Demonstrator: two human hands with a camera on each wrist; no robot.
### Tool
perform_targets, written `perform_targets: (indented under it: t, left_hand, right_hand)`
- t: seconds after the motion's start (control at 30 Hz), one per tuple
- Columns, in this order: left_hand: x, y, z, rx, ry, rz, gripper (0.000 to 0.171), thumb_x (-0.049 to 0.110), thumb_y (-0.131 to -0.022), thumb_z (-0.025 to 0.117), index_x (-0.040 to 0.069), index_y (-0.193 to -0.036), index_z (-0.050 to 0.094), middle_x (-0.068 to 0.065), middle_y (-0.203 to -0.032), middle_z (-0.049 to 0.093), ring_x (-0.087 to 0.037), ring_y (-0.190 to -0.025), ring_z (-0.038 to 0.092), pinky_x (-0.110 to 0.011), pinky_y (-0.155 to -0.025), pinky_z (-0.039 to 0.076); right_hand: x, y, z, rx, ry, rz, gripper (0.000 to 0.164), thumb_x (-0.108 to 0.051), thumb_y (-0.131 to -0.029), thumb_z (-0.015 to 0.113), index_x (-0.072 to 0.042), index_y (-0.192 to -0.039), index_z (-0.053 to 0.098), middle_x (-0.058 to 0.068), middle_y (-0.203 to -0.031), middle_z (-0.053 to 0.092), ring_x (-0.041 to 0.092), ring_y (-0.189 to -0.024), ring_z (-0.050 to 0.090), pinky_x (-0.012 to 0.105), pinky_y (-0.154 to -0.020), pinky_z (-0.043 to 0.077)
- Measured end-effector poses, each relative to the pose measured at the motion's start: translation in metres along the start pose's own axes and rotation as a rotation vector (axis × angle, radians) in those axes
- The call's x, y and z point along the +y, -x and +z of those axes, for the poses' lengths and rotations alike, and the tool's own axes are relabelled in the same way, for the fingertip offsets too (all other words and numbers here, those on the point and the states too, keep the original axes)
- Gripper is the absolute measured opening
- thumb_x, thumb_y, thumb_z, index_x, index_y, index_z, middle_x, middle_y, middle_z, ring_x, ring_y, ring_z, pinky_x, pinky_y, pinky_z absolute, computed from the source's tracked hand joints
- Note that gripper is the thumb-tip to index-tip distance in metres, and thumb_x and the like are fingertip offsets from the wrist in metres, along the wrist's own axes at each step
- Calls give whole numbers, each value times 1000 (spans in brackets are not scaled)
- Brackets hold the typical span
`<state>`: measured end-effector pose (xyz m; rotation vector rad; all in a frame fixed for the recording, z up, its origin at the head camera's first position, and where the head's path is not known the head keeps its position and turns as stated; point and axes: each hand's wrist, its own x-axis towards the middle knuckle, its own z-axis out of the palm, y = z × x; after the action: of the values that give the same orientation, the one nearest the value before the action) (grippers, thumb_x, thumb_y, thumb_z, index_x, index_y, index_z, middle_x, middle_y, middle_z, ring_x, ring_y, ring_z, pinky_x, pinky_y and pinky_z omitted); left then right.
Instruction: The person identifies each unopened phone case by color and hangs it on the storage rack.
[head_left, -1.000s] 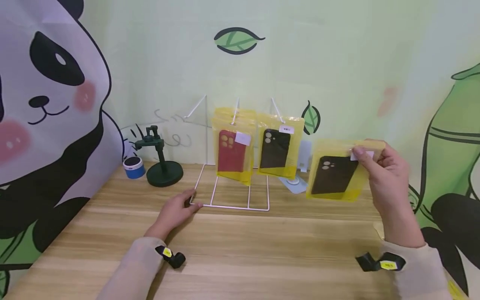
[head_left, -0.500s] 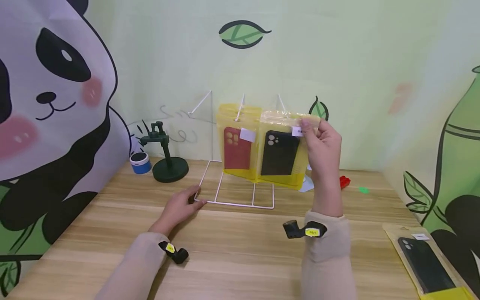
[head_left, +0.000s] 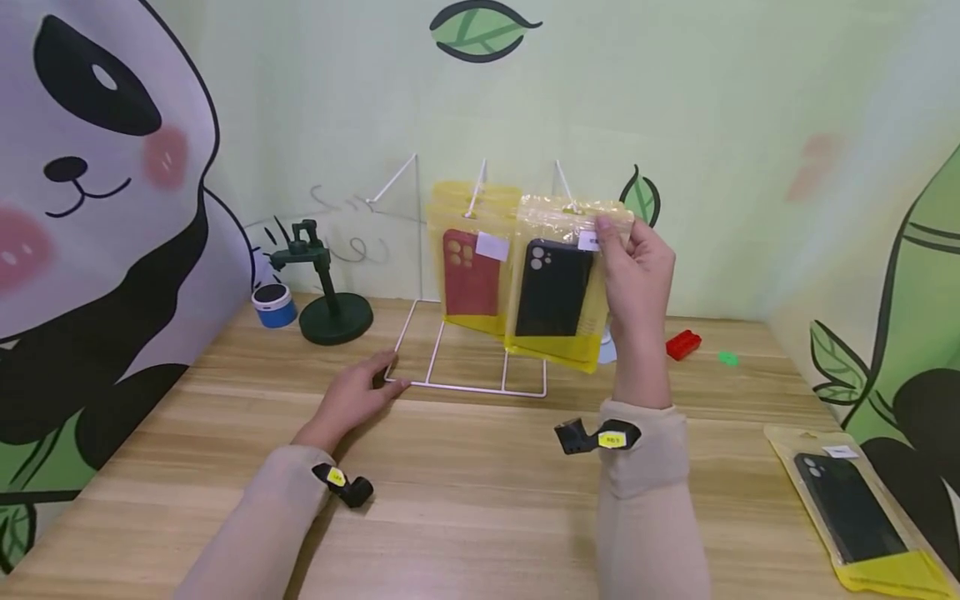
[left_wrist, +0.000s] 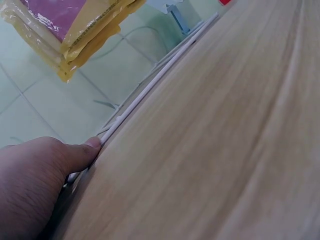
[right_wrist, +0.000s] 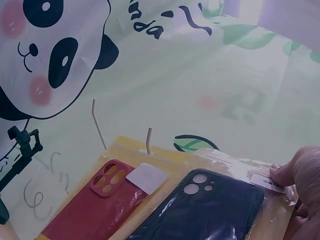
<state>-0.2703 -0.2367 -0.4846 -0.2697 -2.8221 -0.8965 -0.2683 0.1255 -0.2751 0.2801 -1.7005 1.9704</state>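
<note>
My right hand pinches the upper right edge of a yellow-clear bag with a black phone case, thumb at its white label. The bag's top overlaps the tip of the white rack's right hook, in front of another bag there. On the middle hook hang bagged cases, a red phone case in front. The left hook is bare. My left hand grips the front left corner of the wire rack; the left wrist view shows my thumb on its rail.
Another bagged black phone case lies at the right table edge. A dark green stand and a blue-and-white round object stand left of the rack. Behind my right arm lie a red piece and a green piece.
My right hand has carried the bagged black phone case leftward from beside the rack to the right hook. My left hand has stayed on the rack corner. The head view has tilted down slightly.
</note>
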Motion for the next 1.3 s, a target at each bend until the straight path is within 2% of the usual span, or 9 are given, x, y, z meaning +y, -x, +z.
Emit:
perform_targets:
  t: [0.23, 0.33, 0.47, 0.63, 0.77, 0.87, 0.97, 1.13, 1.3]
  left_hand:
    - [1, 0, 0, 1, -12, 5, 68, 44, -97, 65, 7, -150, 47, -15, -154, 45, -36, -143, 39, -54, -117, 31]
    - [2, 0, 0, 0, -15, 2, 68, 43, -97, 65, 7, -150, 47, -15, -154, 45, -36, -143, 39, -54, -117, 30]
    - [2, 0, 0, -4, -16, 0, 68, 44, -97, 65, 6, -150, 47, -15, -154, 45, -36, -143, 39, -54, -117, 30]
    - [2, 0, 0, -4, -11, 0, 68, 44, -97, 65, 7, -151, 46, -15, -154, 44, -35, -143, 39, -53, -117, 31]
    - [2, -1, 0, -1, -15, 1, 67, 44, -97, 65, 7, -150, 47, -15, -154, 45, -35, -143, 40, -54, -117, 31]
    - [1, -1, 1, 1, -19, 1, 67, 45, -97, 65, 7, -150, 47, -14, -154, 45, -35, -143, 40, -53, -117, 31]
    - [1, -1, 0, 3, -20, 5, 67, 45, -97, 65, 7, -150, 48, -14, -154, 45, -35, -143, 40, -54, -117, 32]
    - [0, -1, 0, 6, -18, 11, 68, 45, -96, 66, 6, -149, 49, -15, -153, 46, -36, -142, 41, -54, -116, 32]
    - [0, -1, 0, 4, -22, 10, 67, 45, -97, 65, 7, -150, 48, -15, -154, 45, -37, -142, 40, -55, -116, 32]
  right_hand:
    - [3, -2, -3, 17, -9, 23, 35, -33, -92, 74, -9, -119, 74, 8, -98, 76, 16, -73, 62, 19, -59, 48]
    - [5, -3, -3, 22, -17, 33, 35, -33, -92, 74, -9, -118, 74, 7, -94, 75, 15, -70, 58, 18, -55, 44]
    - [10, -5, -4, 25, -10, 41, 35, -33, -91, 74, -9, -117, 74, 6, -76, 67, 12, -57, 40, 21, -45, 29]
    - [15, -6, -5, 24, 0, 64, 38, -32, -92, 74, -10, -123, 72, 1, -88, 74, 10, -67, 56, 15, -54, 44]
    - [18, -8, -5, 18, 11, 79, 40, -33, -92, 73, -11, -126, 71, 1, -96, 75, 13, -72, 57, 17, -57, 44]
    - [20, -9, -5, -21, 26, 109, 41, -34, -91, 75, -11, -125, 71, 5, -99, 74, 18, -79, 62, 21, -69, 52]
    - [23, -11, -7, -96, 100, 163, 43, -34, -91, 76, -9, -125, 67, 7, -113, 72, 22, -99, 66, 36, -92, 55]
    - [31, -12, -16, -198, 279, 209, 45, -32, -92, 74, -9, -130, 63, 11, -123, 67, 25, -109, 63, 43, -101, 49]
    - [35, -14, -20, -212, 317, 207, 46, -30, -93, 73, -8, -132, 63, 13, -126, 68, 27, -113, 62, 44, -103, 47]
